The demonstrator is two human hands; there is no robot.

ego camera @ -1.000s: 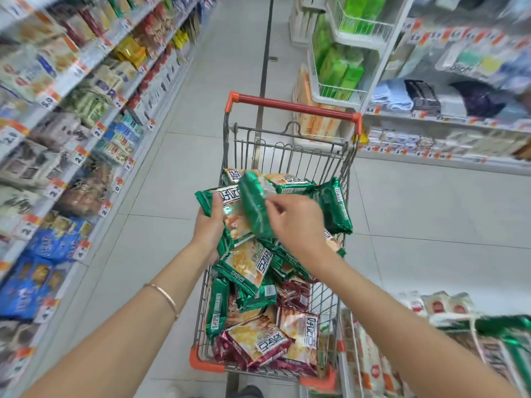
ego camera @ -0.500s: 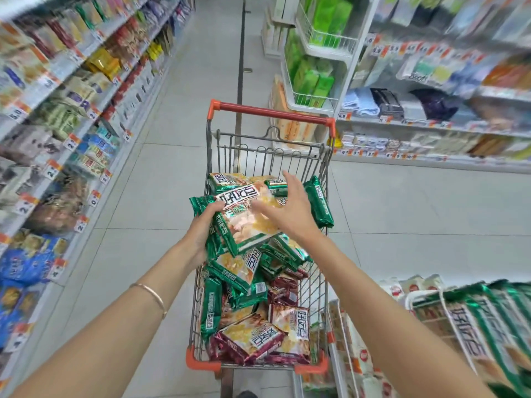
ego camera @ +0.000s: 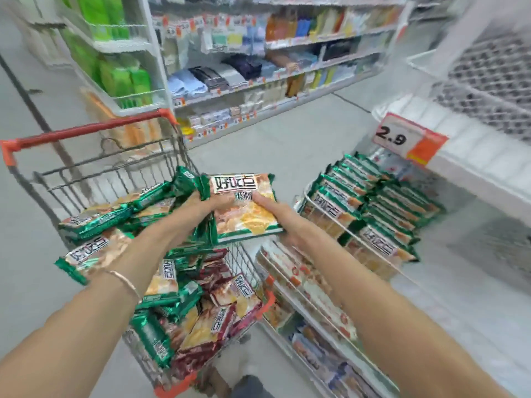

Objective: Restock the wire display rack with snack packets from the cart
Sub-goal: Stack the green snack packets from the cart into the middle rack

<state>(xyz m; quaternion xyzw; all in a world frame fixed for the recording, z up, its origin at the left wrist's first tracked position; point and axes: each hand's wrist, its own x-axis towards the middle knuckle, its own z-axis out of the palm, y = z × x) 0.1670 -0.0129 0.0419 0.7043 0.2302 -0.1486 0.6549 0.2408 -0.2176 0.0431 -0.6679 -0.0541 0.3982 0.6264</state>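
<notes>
Two hands, left [ego camera: 201,203] and right [ego camera: 273,214], clutch stacked packets [ego camera: 244,224] above the packet-heaped cart [ego camera: 86,130].

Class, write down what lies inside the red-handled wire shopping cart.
Piled green-edged snack packets and dark-red-edged snack packets fill the red-handled wire shopping cart. The left forearm covers part of the pile, and the cart's floor is buried.
</notes>
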